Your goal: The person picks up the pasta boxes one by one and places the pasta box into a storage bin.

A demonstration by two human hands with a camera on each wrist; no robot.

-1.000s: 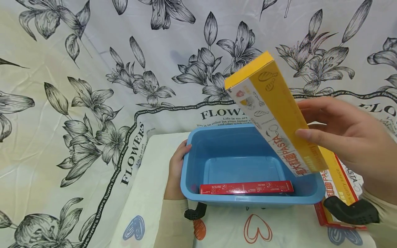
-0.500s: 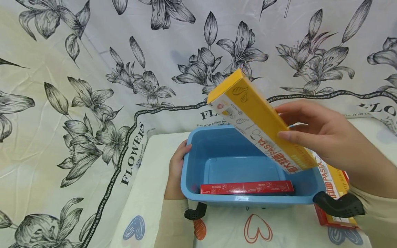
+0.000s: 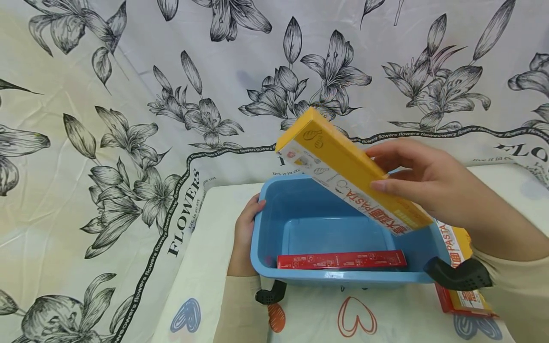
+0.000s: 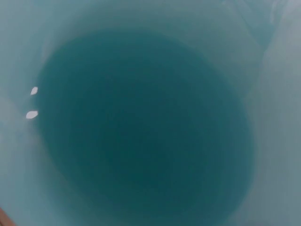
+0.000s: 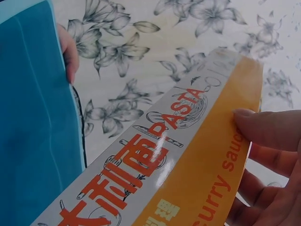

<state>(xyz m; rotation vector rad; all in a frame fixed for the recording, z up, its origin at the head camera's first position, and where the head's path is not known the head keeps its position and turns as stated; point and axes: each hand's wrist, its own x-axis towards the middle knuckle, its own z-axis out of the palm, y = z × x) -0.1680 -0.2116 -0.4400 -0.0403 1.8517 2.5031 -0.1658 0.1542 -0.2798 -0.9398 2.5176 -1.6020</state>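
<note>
A yellow-and-white pasta box is tilted above the blue plastic tub in the head view, its upper end pointing to the left. My right hand pinches it near its lower right end; the thumb lies on the yellow face, also seen in the right wrist view. My left hand holds the tub's left rim. Inside the tub, a red box lies along the near wall. The left wrist view holds only a blurred close-up of the tub's blue wall.
To the right of the tub, partly behind my right arm, another yellow-and-white pasta box lies over something red. A white tablecloth with printed hearts covers the table. Flower-printed fabric hangs behind it.
My right hand has carried the pasta box leftward, its upper end swinging down so that it leans flatter over the tub. The left hand and the tub have stayed put.
</note>
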